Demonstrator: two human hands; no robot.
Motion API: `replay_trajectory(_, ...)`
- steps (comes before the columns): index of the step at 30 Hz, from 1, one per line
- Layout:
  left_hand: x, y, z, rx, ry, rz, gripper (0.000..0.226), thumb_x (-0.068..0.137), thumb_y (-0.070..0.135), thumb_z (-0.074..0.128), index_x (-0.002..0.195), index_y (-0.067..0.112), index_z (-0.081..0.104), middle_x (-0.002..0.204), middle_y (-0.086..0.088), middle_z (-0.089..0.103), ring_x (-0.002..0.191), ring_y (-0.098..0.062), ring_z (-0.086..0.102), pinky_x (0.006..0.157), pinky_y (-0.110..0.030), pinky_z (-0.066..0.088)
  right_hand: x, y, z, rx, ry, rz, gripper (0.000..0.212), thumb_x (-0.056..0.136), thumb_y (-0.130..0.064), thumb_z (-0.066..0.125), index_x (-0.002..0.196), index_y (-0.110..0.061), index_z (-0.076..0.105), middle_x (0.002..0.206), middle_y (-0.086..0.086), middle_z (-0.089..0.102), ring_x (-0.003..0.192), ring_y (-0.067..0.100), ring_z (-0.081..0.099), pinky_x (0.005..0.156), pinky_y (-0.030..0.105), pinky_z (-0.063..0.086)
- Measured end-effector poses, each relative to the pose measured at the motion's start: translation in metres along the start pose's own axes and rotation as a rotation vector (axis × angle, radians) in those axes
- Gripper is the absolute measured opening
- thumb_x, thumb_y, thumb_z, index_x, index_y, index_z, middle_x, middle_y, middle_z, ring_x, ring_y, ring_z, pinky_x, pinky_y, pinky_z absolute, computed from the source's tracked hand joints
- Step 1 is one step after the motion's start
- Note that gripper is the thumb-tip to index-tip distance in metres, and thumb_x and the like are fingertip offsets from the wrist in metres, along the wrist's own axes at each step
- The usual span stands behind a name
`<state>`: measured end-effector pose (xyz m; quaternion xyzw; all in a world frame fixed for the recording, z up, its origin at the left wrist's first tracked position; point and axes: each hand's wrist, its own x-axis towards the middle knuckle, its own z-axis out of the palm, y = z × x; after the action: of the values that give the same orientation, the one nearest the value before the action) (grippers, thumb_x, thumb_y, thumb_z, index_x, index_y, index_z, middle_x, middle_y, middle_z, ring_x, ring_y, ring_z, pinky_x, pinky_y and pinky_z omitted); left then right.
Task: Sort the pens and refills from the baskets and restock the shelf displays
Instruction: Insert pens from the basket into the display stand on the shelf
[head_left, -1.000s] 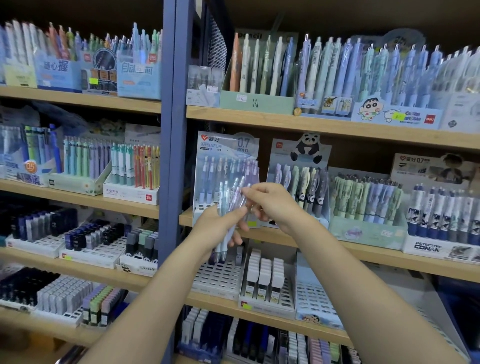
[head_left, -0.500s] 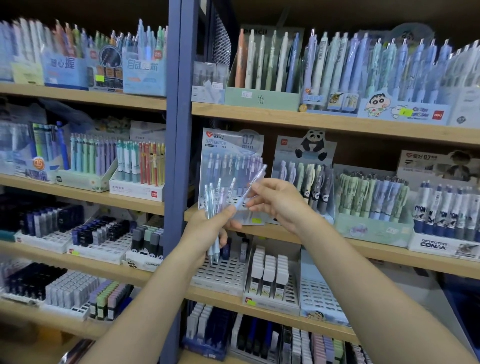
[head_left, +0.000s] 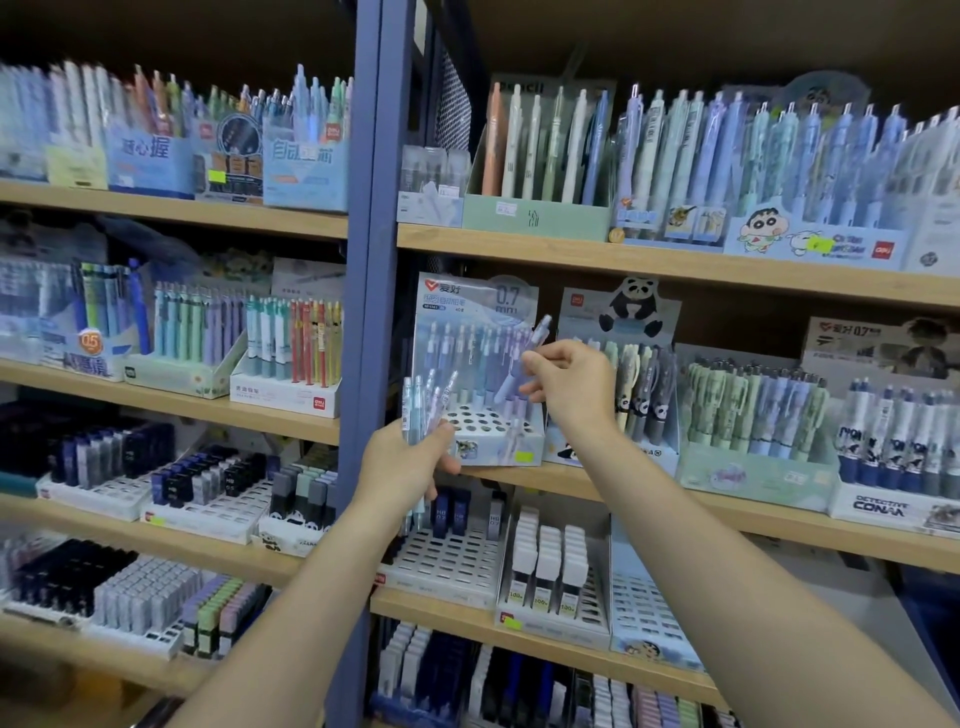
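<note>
My left hand (head_left: 402, 465) grips a bundle of several pale blue and lilac mechanical pencils (head_left: 428, 402), upright, just left of a light blue display box marked 0.7 mm (head_left: 475, 312) on the middle shelf. My right hand (head_left: 569, 384) pinches one lilac pencil (head_left: 522, 358), tilted with its cap up and to the right, over the box's holed base (head_left: 483, 418). The box's back rows hold several pencils; the front holes stand open.
A panda pen display (head_left: 621, 322) stands right beside the box. A blue upright post (head_left: 371, 260) runs just left of my left hand. Lead-refill trays (head_left: 452, 556) sit on the shelf below. Pen displays fill the wooden shelves (head_left: 675, 265) all around.
My right hand has drawn one pencil out of the bundle and carried it up and right over the display box. My left hand stayed with the remaining pencils.
</note>
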<state>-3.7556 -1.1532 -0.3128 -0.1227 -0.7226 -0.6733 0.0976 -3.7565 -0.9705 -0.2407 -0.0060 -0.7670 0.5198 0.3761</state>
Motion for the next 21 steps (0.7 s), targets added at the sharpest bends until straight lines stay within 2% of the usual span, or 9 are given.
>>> replay_trajectory(6, 0.0, 0.003, -0.004, -0.066, -0.013, 0.006, 0.018, 0.1, 0.037, 0.06, 0.105, 0.02, 0.065, 0.077, 0.001, 0.077, 0.043, -0.012, 0.049, 0.059, -0.025, 0.046, -0.004, -0.004, 0.002, 0.105, -0.015, 0.046, 0.01, 0.097, -0.012, 0.064, 0.089, -0.009, 0.069, 0.08, 0.007, 0.073, 0.056, 0.017, 0.07, 0.061, 0.032, 0.061)
replay_trajectory(10, 0.003, -0.003, -0.012, -0.15, 0.15, 0.032, 0.018, 0.099, 0.03, 0.062, 0.103, 0.014, 0.071, 0.063, 0.002, 0.071, 0.045, -0.014, 0.05, 0.052, -0.017, 0.047, -0.01, -0.01, 0.015, 0.177, -0.123, 0.055, 0.01, 0.098, -0.012, 0.062, 0.096, -0.004, 0.067, 0.084, 0.009, 0.073, 0.061, 0.022, 0.071, 0.06, 0.034, 0.061)
replay_trajectory(12, 0.005, -0.005, -0.016, -0.169, 0.233, 0.02, 0.012, 0.097, 0.023, 0.064, 0.099, 0.013, 0.07, 0.064, -0.001, 0.067, 0.043, -0.014, 0.048, 0.048, -0.019, 0.045, -0.012, -0.013, 0.024, 0.18, -0.154, 0.051, 0.009, 0.098, -0.012, 0.062, 0.095, -0.005, 0.067, 0.086, 0.01, 0.073, 0.062, 0.023, 0.071, 0.06, 0.034, 0.06)
replay_trajectory(16, 0.007, -0.008, -0.022, -0.128, 0.319, -0.017, 0.008, 0.089, 0.021, 0.074, 0.09, 0.015, 0.068, 0.069, -0.005, 0.061, 0.048, -0.017, 0.048, 0.036, -0.014, 0.038, -0.013, -0.018, 0.037, 0.137, -0.194, 0.021, 0.01, 0.097, -0.013, 0.063, 0.09, -0.007, 0.067, 0.086, 0.008, 0.074, 0.065, 0.026, 0.072, 0.062, 0.035, 0.061)
replay_trajectory(21, 0.01, -0.011, -0.023, -0.128, 0.3, -0.043, 0.015, 0.087, 0.027, 0.079, 0.095, 0.02, 0.068, 0.075, -0.002, 0.064, 0.049, -0.015, 0.049, 0.04, -0.018, 0.04, -0.012, -0.022, 0.047, 0.024, -0.228, -0.011, 0.011, 0.097, -0.015, 0.064, 0.09, -0.009, 0.068, 0.084, 0.006, 0.074, 0.061, 0.024, 0.072, 0.06, 0.035, 0.06)
